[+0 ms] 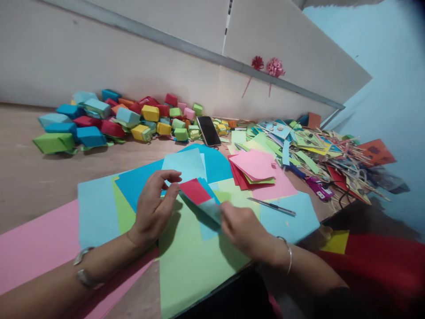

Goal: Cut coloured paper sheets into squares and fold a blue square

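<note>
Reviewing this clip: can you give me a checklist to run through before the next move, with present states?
1. Right hand gripping the red and blue papers: ok.
2. Left hand touching those papers: cannot tell; it is very close.
3. Cutter apart from both hands: ok.
4. Cutter blade retracted: cannot tell.
5. Large light green sheet free of other papers: not ok, some overlap it.

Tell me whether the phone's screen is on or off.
Off, as far as the picture shows: the phone has a plain dark front, with nothing visibly lit.
</note>
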Demonstrator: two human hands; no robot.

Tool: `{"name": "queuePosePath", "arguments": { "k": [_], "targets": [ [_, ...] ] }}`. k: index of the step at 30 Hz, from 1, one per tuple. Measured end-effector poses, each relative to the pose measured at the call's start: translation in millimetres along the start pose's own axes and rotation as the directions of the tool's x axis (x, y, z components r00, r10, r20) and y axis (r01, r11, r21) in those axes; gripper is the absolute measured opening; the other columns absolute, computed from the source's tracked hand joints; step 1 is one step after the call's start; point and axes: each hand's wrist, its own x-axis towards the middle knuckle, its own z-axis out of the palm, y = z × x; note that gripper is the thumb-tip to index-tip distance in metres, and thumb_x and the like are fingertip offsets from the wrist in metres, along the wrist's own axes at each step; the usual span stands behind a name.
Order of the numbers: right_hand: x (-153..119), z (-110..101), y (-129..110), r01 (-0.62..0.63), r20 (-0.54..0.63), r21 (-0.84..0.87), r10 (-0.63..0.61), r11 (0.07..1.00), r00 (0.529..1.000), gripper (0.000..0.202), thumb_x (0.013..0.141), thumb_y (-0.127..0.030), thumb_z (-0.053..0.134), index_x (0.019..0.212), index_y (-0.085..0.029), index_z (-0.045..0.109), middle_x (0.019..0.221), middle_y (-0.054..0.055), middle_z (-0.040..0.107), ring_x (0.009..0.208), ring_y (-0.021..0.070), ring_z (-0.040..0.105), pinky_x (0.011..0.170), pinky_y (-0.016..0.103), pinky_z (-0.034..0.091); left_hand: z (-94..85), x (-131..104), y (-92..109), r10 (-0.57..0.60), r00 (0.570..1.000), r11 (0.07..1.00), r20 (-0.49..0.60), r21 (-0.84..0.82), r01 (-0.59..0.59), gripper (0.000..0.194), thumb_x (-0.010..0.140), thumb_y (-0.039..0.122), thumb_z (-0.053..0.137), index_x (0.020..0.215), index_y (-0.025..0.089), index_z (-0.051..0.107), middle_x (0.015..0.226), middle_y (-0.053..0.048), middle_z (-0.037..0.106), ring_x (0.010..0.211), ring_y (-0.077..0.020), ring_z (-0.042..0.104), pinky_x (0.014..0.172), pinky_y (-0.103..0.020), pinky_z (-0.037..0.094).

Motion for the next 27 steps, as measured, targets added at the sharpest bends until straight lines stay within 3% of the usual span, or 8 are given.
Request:
{"name": "queuePosePath", "arguments": {
  "k": [5,8,11,14,17,23,25,27],
  "targets": [
    [-9,-23,32,-0.314,-0.176,0.322,0.382,0.893,0.907,0.016,0.100,-0.021,0.042,0.092,-0.019,0.055,0.065,-0.004,0.056,0.053,0.0099,0.051,0.050,0.020,0.041,-1.2,2,3,0.013,0.998,1.000,0.064,0.012,-0.014,0.017,0.093,0.035,0.046,0.097,0.025,0.059,0.097,-0.004,0.068,0.093,-0.0237,0.063,0.077,-0.039,0.053],
    [-15,-18,25,-0.097,-0.279,0.088,0.118,0.991,0.953,0.021,0.101,-0.018,0.040,0.104,-0.016,0.060,0.079,0.004,0.066,0.067,0.0144,0.062,0.062,0.025,0.051,-1.5,4,3,0.019,0.996,1.000,0.088,0.017,-0.020,0.017,0.092,0.036,0.047,0.096,0.026,0.060,0.096,-0.004,0.067,0.093,-0.0239,0.063,0.078,-0.039,0.054],
    [-14,-9,7,0.318,0.002,-0.172,-0.322,0.932,0.947,0.023,0.097,-0.009,0.044,0.110,-0.011,0.063,0.097,0.014,0.071,0.090,0.0207,0.067,0.082,0.034,0.056,-1.8,5,2,0.022,0.994,0.999,0.106,0.024,-0.025,0.016,0.092,0.035,0.047,0.097,0.027,0.060,0.096,-0.004,0.067,0.092,-0.0238,0.063,0.078,-0.040,0.054],
    [-10,-2,-7,0.465,0.223,-0.277,-0.415,0.840,0.882,0.023,0.093,-0.003,0.048,0.109,-0.005,0.063,0.101,0.020,0.071,0.095,0.0236,0.067,0.085,0.040,0.056,-2.0,4,2,0.020,0.993,0.999,0.114,0.030,-0.024,0.015,0.093,0.034,0.047,0.096,0.027,0.059,0.096,-0.004,0.068,0.093,-0.0241,0.063,0.078,-0.040,0.054],
    [-9,5,-13,0.479,0.247,-0.323,-0.416,0.816,0.875,0.020,0.092,-0.002,0.046,0.103,-0.004,0.063,0.092,0.019,0.070,0.088,0.0236,0.066,0.078,0.039,0.057,-1.7,3,2,0.006,0.995,1.000,0.104,0.022,-0.008,0.017,0.093,0.035,0.045,0.096,0.026,0.059,0.098,-0.005,0.068,0.093,-0.0236,0.063,0.079,-0.039,0.053],
    [-7,6,-2,0.280,-0.055,-0.238,-0.301,0.930,0.952,0.024,0.088,0.000,0.046,0.074,-0.015,0.059,0.064,0.004,0.061,0.057,0.0138,0.054,0.052,0.024,0.042,-2.0,4,4,-0.098,0.990,0.995,0.106,0.010,0.098,0.028,0.090,0.043,0.042,0.097,0.023,0.061,0.100,-0.006,0.069,0.090,-0.0232,0.061,0.082,-0.038,0.051],
    [-9,-4,10,0.088,-0.218,-0.032,-0.093,0.996,0.971,0.022,0.088,-0.006,0.047,0.076,-0.016,0.063,0.065,0.001,0.062,0.056,0.0116,0.052,0.052,0.022,0.040,-3.5,5,7,-0.120,0.985,0.993,0.123,0.007,0.120,0.029,0.087,0.044,0.044,0.098,0.023,0.061,0.100,-0.006,0.069,0.090,-0.0241,0.061,0.082,-0.038,0.051],
    [-15,-20,27,-0.182,-0.283,0.262,0.255,0.948,0.924,0.018,0.087,-0.015,0.050,0.076,-0.017,0.064,0.062,-0.001,0.061,0.054,0.0100,0.050,0.052,0.021,0.040,-4.5,5,7,-0.149,0.981,0.988,0.122,0.059,0.143,0.031,0.084,0.047,0.045,0.095,0.024,0.062,0.099,-0.005,0.069,0.087,-0.0250,0.060,0.080,-0.039,0.049]
  ]
}}
